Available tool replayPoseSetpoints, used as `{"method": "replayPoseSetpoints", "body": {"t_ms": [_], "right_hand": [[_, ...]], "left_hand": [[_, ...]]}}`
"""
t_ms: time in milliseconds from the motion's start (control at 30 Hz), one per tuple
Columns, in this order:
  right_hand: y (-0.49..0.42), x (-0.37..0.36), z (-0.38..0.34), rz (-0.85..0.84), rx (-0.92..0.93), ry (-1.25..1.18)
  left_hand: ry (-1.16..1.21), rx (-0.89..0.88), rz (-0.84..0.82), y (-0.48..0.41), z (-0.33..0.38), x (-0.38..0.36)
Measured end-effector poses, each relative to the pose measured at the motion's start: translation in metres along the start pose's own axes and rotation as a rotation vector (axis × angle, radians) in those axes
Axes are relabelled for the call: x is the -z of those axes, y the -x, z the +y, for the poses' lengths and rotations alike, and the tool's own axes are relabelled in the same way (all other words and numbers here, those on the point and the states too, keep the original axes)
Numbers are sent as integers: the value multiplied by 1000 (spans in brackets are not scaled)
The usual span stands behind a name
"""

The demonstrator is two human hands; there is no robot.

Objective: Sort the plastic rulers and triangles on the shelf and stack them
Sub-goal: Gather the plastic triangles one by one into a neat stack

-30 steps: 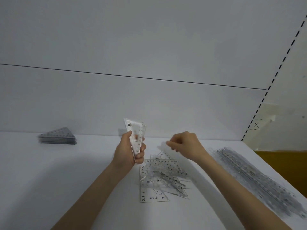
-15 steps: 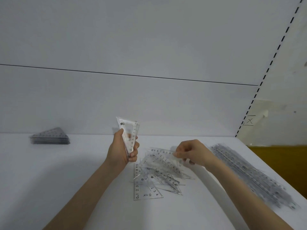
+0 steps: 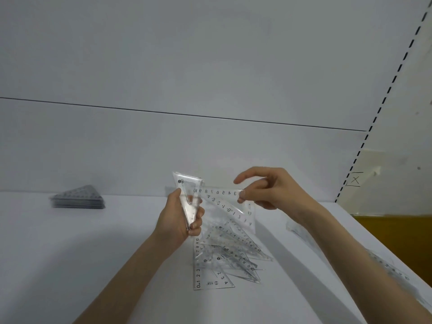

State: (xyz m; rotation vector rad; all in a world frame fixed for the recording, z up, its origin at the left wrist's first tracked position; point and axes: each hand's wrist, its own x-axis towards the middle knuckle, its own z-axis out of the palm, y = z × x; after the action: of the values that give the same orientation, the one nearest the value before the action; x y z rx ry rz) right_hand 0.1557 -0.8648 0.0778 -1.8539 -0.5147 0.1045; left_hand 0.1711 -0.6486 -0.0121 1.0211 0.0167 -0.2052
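My left hand grips a small upright bundle of clear plastic triangles above the white shelf. My right hand pinches the corner of another clear triangle in the air, its far tip reaching the bundle. Below both hands lies a loose pile of clear triangles with printed numbers. A neat stack of triangles sits at the back left. A row of straight rulers runs along the shelf's right side, partly hidden by my right forearm.
A white back wall with a horizontal seam rises behind the shelf. A dashed black line climbs the right wall, with a small marked label beside it. Beyond the shelf's right edge is a yellow-brown surface.
My right hand has lifted a triangle out of the loose pile and carried it up and left to the bundle in my left hand. The left hand stays about where it was.
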Motion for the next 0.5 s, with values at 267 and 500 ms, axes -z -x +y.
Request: {"method": "replayPoseSetpoints", "body": {"t_ms": [267, 500], "right_hand": [[-26, -20, -13, -254, -102, -193], [-49, -45, 10, 58, -70, -116]], "left_hand": [[-80, 38, -69, 4, -1, -2], [-118, 57, -115, 7, -1, -7]]}}
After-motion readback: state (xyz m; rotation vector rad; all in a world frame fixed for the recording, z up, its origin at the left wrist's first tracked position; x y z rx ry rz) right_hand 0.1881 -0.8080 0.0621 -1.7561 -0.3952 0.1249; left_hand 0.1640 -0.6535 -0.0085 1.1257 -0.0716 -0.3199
